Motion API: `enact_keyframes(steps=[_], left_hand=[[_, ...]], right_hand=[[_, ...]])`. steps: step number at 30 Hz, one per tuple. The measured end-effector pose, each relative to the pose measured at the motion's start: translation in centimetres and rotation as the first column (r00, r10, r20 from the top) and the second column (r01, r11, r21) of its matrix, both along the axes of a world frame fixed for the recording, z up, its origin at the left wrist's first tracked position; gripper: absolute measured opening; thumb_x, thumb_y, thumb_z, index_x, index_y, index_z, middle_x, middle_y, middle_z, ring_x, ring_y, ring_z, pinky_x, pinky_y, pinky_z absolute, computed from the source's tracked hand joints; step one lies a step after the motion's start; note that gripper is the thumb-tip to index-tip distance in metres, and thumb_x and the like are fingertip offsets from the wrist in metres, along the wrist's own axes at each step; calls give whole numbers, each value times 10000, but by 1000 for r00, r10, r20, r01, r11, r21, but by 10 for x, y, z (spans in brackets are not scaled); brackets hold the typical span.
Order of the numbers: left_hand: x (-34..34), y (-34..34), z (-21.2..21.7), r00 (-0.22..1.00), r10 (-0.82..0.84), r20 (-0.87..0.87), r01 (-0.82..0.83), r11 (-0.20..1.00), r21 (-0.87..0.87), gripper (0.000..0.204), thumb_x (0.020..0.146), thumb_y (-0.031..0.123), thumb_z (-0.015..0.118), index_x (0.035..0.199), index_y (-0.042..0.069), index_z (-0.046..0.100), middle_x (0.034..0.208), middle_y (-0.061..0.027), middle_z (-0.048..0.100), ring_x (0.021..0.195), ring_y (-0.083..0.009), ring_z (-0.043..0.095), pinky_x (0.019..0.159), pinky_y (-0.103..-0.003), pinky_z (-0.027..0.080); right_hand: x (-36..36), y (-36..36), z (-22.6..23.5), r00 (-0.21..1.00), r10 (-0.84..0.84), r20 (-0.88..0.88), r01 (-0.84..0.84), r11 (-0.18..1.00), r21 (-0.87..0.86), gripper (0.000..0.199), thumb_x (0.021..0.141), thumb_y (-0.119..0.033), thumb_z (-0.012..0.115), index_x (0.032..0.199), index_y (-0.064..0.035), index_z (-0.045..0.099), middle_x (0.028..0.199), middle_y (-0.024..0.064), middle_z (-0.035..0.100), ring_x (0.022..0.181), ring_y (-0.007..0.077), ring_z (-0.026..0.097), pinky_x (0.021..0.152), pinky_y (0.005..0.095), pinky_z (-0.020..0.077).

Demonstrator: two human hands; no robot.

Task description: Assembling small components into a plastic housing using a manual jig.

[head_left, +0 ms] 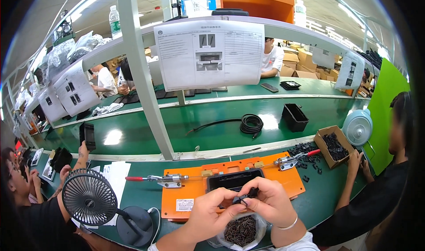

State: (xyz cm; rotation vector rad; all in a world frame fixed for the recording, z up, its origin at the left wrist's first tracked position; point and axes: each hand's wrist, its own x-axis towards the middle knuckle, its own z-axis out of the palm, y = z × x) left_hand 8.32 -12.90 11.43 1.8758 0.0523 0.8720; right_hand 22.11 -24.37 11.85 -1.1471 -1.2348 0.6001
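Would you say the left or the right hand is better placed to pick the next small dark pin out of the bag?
Probably the left hand. It sits nearer the open bag of dark pins just below it, while the right hand pinches the small black part above the orange fixture and looks occupied.

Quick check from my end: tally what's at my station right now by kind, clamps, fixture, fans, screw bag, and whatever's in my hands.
Toggle clamps: 2, left, right
Orange fixture plate: 1
Desk fans: 2, black, white
Bag of dark screws: 1
Small black part pinched between left hand and right hand: 1
Total: 7
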Motion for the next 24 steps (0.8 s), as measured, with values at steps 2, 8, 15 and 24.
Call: enact_keyframes(steps=[2,8,15,24], left_hand=[[-1,5,0,999,26,-39,-26,999,-21,179,810,61,720,945,-18,633,799,-49,654,691,-110,604,636,-236,489],[4,23,-10,996,68,56,-57,982,-182,115,838,-19,653,950,-25,624,900,-80,622,691,-98,596,600,-216,475],[15,34,-13,991,-3,131,67,869,-490,148,860,-10,625,991,-38,562,903,-154,644,728,-163,629,629,-262,534],[19,42,-20,961,-107,255,250,731,-635,188,882,34,621,1052,-28,571,952,-145,640,685,-137,610,630,-252,508]], right_hand=[[-1,6,-4,992,18,-128,-18,1000,0,137,884,-15,610,1014,19,584,804,22,606,684,47,551,580,182,458],[16,-1,-1,987,-92,-133,84,994,-64,197,890,-22,611,1079,15,575,850,15,607,707,39,543,608,184,465],[23,-4,7,980,-94,-176,76,991,-108,240,922,-50,564,1145,23,515,952,53,606,732,61,551,644,178,464],[32,8,-6,979,-15,-202,5,999,-52,285,883,-2,602,1157,26,530,909,71,620,737,77,600,610,182,504]])
